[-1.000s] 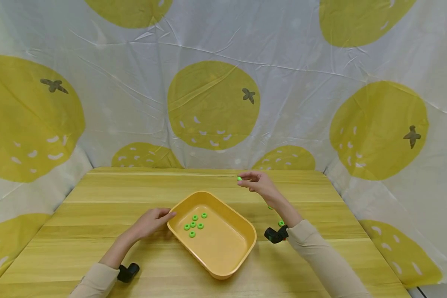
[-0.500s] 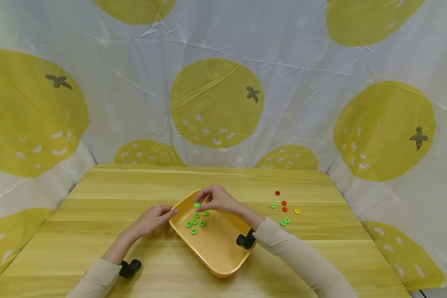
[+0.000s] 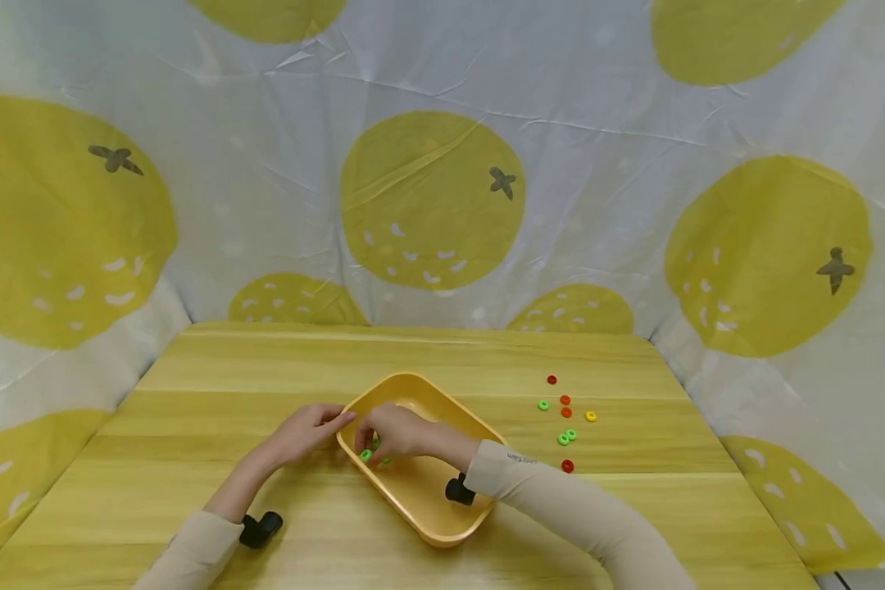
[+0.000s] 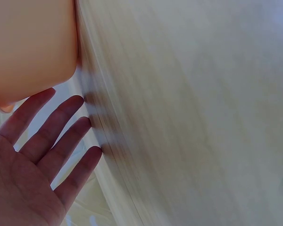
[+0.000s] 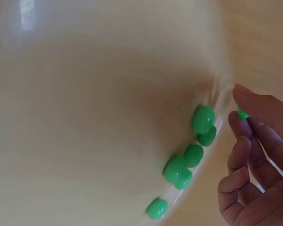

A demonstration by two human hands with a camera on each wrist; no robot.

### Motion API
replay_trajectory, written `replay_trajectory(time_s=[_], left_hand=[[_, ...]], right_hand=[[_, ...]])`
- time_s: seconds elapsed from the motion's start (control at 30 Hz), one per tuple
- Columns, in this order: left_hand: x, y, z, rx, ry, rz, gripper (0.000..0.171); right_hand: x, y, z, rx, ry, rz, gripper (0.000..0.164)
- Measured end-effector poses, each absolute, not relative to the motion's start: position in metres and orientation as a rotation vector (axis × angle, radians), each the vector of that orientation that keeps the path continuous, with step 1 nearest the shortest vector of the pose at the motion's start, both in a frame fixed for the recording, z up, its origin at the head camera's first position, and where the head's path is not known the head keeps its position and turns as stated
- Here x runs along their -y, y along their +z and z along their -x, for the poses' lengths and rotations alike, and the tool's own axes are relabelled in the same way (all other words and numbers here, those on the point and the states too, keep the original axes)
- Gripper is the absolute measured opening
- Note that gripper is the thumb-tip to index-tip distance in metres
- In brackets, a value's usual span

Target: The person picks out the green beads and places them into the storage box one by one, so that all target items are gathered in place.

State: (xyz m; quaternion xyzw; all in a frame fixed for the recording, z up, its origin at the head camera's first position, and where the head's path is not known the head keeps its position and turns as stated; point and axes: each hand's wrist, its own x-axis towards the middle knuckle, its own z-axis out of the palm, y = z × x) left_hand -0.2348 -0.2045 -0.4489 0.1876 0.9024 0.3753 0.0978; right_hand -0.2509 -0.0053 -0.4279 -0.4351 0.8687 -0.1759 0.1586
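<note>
My left hand (image 3: pixel 306 430) holds one corner of an orange plastic basin (image 3: pixel 422 496), thumb over the rim and fingers outside. In the left wrist view those fingers spread against the outer wall and the table. Inside the basin, my right hand (image 3: pixel 398 430) pinches a small green bead (image 5: pixel 243 112) between thumb and index finger. Several more green beads (image 5: pixel 175 168) lie on the basin floor near that hand, partly hidden by it in the head view.
On the wooden table (image 3: pixel 265 360), right of the basin, lie green beads (image 3: pixel 543 406), red and orange-red beads (image 3: pixel 567 466), and a yellow bead (image 3: pixel 591 416). A fruit-patterned cloth (image 3: pixel 590 205) hangs behind the table.
My right hand has carried a green bead from beyond the basin's right side leftward and down into the basin. The left hand keeps its place at the rim.
</note>
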Motion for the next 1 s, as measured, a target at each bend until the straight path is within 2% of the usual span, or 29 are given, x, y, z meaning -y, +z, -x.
replay_trajectory(time_s=[0.23,0.57,1.0], left_hand=[[0.204,-0.450,0.232,-2.681,1.127,-0.535,0.037],[0.204,-0.450,0.232,-2.686,1.137,-0.568,0.035],[0.205,-0.450,0.235,-2.658,1.119,-0.591,0.038]], right_hand=[[0.010,-0.434,0.246,-2.543,-0.301,1.341,0.010],[0.009,-0.435,0.245,-2.551,-0.276,1.352,0.010],[-0.025,-0.409,0.259,-2.555,-0.611,1.287,0.022]])
